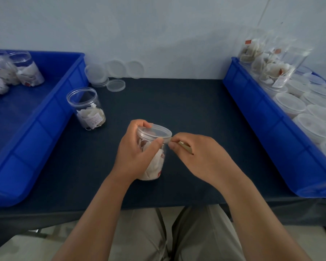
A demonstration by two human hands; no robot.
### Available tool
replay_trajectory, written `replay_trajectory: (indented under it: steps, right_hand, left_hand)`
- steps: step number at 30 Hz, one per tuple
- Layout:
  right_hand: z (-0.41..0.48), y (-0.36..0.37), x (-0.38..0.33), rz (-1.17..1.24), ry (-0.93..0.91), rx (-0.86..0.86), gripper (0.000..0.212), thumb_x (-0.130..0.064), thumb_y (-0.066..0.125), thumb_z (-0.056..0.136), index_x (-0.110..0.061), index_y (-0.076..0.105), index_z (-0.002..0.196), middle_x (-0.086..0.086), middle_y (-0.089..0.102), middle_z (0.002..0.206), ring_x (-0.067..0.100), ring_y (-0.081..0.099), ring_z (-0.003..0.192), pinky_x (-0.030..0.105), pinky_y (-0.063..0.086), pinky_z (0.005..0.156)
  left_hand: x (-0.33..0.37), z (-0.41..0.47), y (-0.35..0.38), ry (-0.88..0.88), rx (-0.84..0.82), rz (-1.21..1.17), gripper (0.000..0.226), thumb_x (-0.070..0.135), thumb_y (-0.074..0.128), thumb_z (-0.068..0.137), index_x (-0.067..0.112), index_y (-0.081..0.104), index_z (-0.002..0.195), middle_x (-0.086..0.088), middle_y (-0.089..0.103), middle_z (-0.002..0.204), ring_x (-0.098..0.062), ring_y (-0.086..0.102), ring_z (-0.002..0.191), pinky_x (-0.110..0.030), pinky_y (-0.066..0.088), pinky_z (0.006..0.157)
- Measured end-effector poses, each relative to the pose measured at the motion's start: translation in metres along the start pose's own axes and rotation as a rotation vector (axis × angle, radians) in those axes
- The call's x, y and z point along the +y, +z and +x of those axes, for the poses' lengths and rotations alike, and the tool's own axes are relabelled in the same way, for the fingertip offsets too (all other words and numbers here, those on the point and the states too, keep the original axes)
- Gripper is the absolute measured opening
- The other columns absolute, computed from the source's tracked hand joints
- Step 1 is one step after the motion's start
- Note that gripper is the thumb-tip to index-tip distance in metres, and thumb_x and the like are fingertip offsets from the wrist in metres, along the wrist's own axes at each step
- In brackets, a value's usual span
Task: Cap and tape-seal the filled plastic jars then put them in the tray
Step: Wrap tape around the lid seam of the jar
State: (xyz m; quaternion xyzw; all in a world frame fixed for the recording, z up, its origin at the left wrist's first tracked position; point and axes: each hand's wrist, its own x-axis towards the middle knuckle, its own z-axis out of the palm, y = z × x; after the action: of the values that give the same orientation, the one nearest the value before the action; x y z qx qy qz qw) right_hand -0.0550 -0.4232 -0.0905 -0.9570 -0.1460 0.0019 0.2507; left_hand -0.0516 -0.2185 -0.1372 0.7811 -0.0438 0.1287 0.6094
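Note:
A clear plastic jar (pixel 154 164) filled with white sachets stands mid-table, and a clear cap (pixel 156 130) sits on it. My left hand (pixel 135 153) grips the jar around its upper part, thumb on the side wall. My right hand (pixel 198 155) holds a small roll of tape (pixel 185 146) and its fingertips pinch at the cap's right rim. A second filled jar (pixel 88 108) stands uncapped to the left. The blue tray (pixel 45 113) at the left holds several capped jars (pixel 24 68).
Loose clear caps (pixel 115 72) lie at the table's back edge by the wall. A second blue tray (pixel 267 117) on the right holds several jars with lids and bagged sachets (pixel 267 59). Dark cloth (pixel 177 102) covers the table.

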Motion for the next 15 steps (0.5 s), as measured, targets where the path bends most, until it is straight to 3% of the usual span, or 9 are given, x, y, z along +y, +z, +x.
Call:
replay_trajectory:
  steps: [7, 10, 13, 15]
  right_hand:
    - [0.008, 0.006, 0.007, 0.057, -0.032, -0.025, 0.037, -0.075, 0.036, 0.100, -0.055, 0.059, 0.121, -0.029, 0.068, 0.101, -0.005, 0.063, 0.091, 0.030, 0.059, 0.078]
    - [0.012, -0.004, 0.017, 0.107, -0.047, -0.153, 0.045, -0.084, 0.032, 0.095, -0.064, 0.053, 0.129, -0.038, 0.065, 0.114, -0.009, 0.062, 0.101, 0.026, 0.054, 0.086]
    - [0.015, -0.013, 0.023, 0.129, -0.068, -0.235, 0.046, -0.087, 0.025, 0.095, -0.073, 0.047, 0.133, -0.055, 0.053, 0.117, -0.024, 0.054, 0.107, 0.015, 0.043, 0.086]
    - [0.015, -0.016, 0.025, 0.117, -0.071, -0.242, 0.037, -0.084, 0.023, 0.097, -0.080, 0.045, 0.127, -0.057, 0.053, 0.114, -0.026, 0.052, 0.105, 0.015, 0.043, 0.083]
  left_hand:
    - [-0.004, 0.007, -0.002, -0.021, 0.009, 0.003, 0.039, 0.063, 0.079, 0.077, 0.050, 0.054, 0.105, 0.021, 0.071, 0.109, -0.003, 0.073, 0.095, -0.013, 0.054, 0.074]
    - [-0.005, 0.011, -0.006, -0.057, -0.004, -0.025, 0.038, 0.066, 0.075, 0.078, 0.048, 0.055, 0.105, 0.022, 0.072, 0.108, -0.002, 0.073, 0.094, -0.013, 0.054, 0.073]
    - [-0.006, 0.016, -0.011, -0.114, -0.043, -0.052, 0.041, 0.067, 0.074, 0.077, 0.044, 0.058, 0.107, 0.016, 0.072, 0.106, -0.007, 0.074, 0.092, -0.026, 0.058, 0.075]
    - [-0.005, 0.016, -0.012, -0.148, -0.075, -0.090, 0.040, 0.066, 0.075, 0.077, 0.042, 0.060, 0.106, 0.012, 0.073, 0.108, -0.014, 0.075, 0.093, -0.040, 0.062, 0.082]
